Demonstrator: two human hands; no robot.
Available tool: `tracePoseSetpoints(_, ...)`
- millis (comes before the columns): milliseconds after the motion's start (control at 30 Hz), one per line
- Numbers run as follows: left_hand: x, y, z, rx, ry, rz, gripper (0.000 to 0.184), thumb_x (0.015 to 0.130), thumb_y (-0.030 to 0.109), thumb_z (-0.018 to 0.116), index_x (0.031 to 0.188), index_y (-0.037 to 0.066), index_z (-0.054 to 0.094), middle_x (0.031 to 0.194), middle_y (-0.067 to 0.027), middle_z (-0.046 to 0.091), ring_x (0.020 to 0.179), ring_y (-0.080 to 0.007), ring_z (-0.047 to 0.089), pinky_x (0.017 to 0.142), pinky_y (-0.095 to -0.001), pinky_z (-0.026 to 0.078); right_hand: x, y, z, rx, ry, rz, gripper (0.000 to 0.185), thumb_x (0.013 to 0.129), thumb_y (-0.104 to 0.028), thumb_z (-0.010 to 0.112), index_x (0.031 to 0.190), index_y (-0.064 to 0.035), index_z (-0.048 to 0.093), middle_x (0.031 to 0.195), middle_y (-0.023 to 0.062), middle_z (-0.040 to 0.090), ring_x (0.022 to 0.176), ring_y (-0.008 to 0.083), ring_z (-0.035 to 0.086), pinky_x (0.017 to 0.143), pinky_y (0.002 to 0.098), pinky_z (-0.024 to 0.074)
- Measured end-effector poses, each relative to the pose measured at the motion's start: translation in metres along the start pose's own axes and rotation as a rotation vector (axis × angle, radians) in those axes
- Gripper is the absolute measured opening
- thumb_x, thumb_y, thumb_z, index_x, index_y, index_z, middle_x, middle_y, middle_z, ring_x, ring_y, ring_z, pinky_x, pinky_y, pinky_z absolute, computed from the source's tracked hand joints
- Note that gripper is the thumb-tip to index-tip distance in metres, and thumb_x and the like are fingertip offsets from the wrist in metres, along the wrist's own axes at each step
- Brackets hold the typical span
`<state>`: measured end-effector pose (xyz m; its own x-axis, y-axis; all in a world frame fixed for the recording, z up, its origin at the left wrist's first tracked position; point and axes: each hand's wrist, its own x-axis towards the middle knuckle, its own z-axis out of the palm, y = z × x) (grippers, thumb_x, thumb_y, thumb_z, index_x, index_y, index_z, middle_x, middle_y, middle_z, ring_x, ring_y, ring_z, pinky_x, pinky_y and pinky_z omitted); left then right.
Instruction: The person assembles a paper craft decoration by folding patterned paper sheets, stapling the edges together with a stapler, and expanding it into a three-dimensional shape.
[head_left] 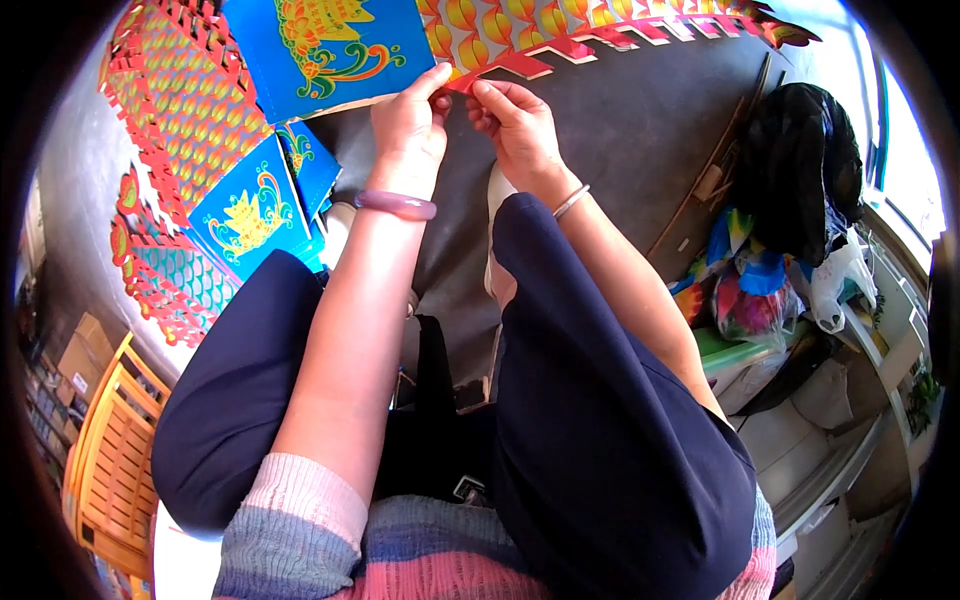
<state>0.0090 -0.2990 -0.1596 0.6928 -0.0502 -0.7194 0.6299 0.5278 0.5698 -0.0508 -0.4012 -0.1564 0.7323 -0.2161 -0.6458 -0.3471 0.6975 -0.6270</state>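
A long patterned paper piece [580, 20] with yellow and orange scale shapes and a red notched edge stretches across the top, joined to or lying against a blue printed panel [335, 50]. My left hand [412, 125], with a purple bangle on the wrist, is closed at the panel's lower right corner, thumb on the paper's edge. Close to its right, my right hand [515, 125], with a thin silver bangle, pinches the red edge strip. The fingertips of both hands nearly meet there.
More scale-patterned paper [200, 110] and a blue panel [245, 210] lie at the left. A wooden chair [115, 450] stands lower left. On the right are a black bag [800, 160], a clear bag of colourful items [755, 300] and thin sticks [710, 170].
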Motion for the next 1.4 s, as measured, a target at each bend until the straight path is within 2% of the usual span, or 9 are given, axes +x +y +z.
tracePoseSetpoints(500, 0.003, -0.001, -0.004, 0.01, 0.014, -0.004, 0.029, 0.073, -0.007, 0.067, 0.096, 0.006, 0.057, 0.086, -0.0053, 0.058, 0.074, -0.0148, 0.054, 0.06, -0.025, 0.043, -0.012, -0.015, -0.014, 0.072, -0.028, 0.155, 0.023, 0.087, -0.019, 0.059, 0.094, 0.0031, 0.06, 0.08, 0.0059, 0.061, 0.068, 0.0118, 0.056, 0.063, 0.0242, 0.0447)
tracePoseSetpoints(667, 0.002, 0.004, -0.001, -0.026, 0.02, -0.01, 0.029, 0.071, -0.009, 0.067, 0.094, 0.006, 0.057, 0.086, -0.0058, 0.058, 0.075, -0.0156, 0.054, 0.06, -0.0253, 0.043, -0.085, -0.049, -0.07, -0.517, -0.024, 0.088, 0.026, 0.091, -0.024, 0.052, 0.093, 0.0, 0.061, 0.076, 0.0014, 0.056, 0.066, 0.0088, 0.049, 0.06, 0.0221, 0.0407)
tracePoseSetpoints(767, -0.003, 0.006, 0.004, -0.046, 0.016, -0.016, 0.03, 0.07, -0.009, 0.068, 0.094, 0.006, 0.056, 0.085, -0.006, 0.058, 0.075, -0.0157, 0.054, 0.06, -0.0256, 0.043, -0.191, -0.103, -0.065, -0.742, 0.343, 0.088, 0.022, 0.091, -0.022, 0.051, 0.088, -0.0028, 0.061, 0.072, 0.0004, 0.052, 0.066, 0.0075, 0.047, 0.057, 0.022, 0.0362)
tracePoseSetpoints(800, -0.003, 0.007, 0.005, -0.051, 0.017, -0.009, 0.031, 0.07, -0.009, 0.068, 0.094, 0.006, 0.056, 0.085, -0.0059, 0.058, 0.074, -0.0158, 0.055, 0.059, -0.0257, 0.044, -0.231, -0.124, -0.06, -1.205, 0.344, -0.105, 0.02, 0.091, -0.018, 0.048, 0.092, -0.0009, 0.058, 0.077, 0.0035, 0.053, 0.067, 0.0102, 0.047, 0.061, 0.0233, 0.0401)
tracePoseSetpoints(867, -0.004, 0.007, 0.006, -0.045, 0.026, -0.004, 0.031, 0.069, -0.009, 0.069, 0.092, 0.007, 0.056, 0.083, -0.0051, 0.059, 0.071, -0.0153, 0.056, 0.057, -0.0254, 0.044, -0.328, -0.125, -0.059, -1.327, 0.6, -0.526, 0.024, 0.081, -0.019, 0.061, 0.094, 0.0001, 0.056, 0.082, 0.0069, 0.051, 0.068, 0.0156, 0.048, 0.069, 0.0287, 0.045)
tracePoseSetpoints(933, -0.001, 0.004, 0.005, -0.019, 0.038, -0.02, 0.03, 0.068, -0.007, 0.069, 0.091, 0.008, 0.057, 0.081, -0.0036, 0.06, 0.067, -0.014, 0.058, 0.054, -0.0248, 0.044, -0.42, -0.128, -0.1, -0.599, 0.784, -0.598, 0.037, 0.069, -0.021, 0.074, 0.094, -0.0017, 0.057, 0.081, 0.0073, 0.05, 0.067, 0.02, 0.05, 0.07, 0.0347, 0.047)
tracePoseSetpoints(1000, 0.001, -0.002, 0.003, -0.049, 0.024, -0.023, 0.03, 0.067, -0.009, 0.07, 0.087, 0.008, 0.057, 0.079, -0.0037, 0.06, 0.064, -0.0146, 0.058, 0.051, -0.0236, 0.043, -0.442, -0.146, -0.033, -1.406, 0.293, -0.574, 0.036, 0.063, -0.019, 0.075, 0.093, -0.0062, 0.059, 0.081, 0.0069, 0.049, 0.071, 0.0221, 0.048, 0.069, 0.0358, 0.0458)
tracePoseSetpoints(1067, -0.001, -0.007, 0.003, -0.06, 0.044, -0.029, 0.03, 0.066, -0.01, 0.07, 0.086, 0.007, 0.057, 0.079, -0.0039, 0.06, 0.063, -0.0151, 0.057, 0.05, -0.0237, 0.044, -0.457, -0.14, 0.004, -1.701, -0.169, -0.432, 0.039, 0.057, -0.018, 0.075, 0.093, -0.0102, 0.061, 0.083, 0.0073, 0.048, 0.076, 0.024, 0.048, 0.07, 0.0367, 0.0444)
tracePoseSetpoints(1400, -0.001, -0.009, -0.008, 0.019, 0.112, -0.097, 0.028, 0.065, -0.01, 0.071, 0.083, 0.007, 0.059, 0.078, -0.0066, 0.061, 0.059, -0.0155, 0.056, 0.052, -0.0253, 0.046, -0.477, -0.092, 0.033, -2.045, 0.09, -0.314, 0.05, 0.06, -0.02, 0.071, 0.106, -0.0085, 0.057, 0.105, 0.0117, 0.047, 0.099, 0.0281, 0.048, 0.085, 0.041, 0.0409)
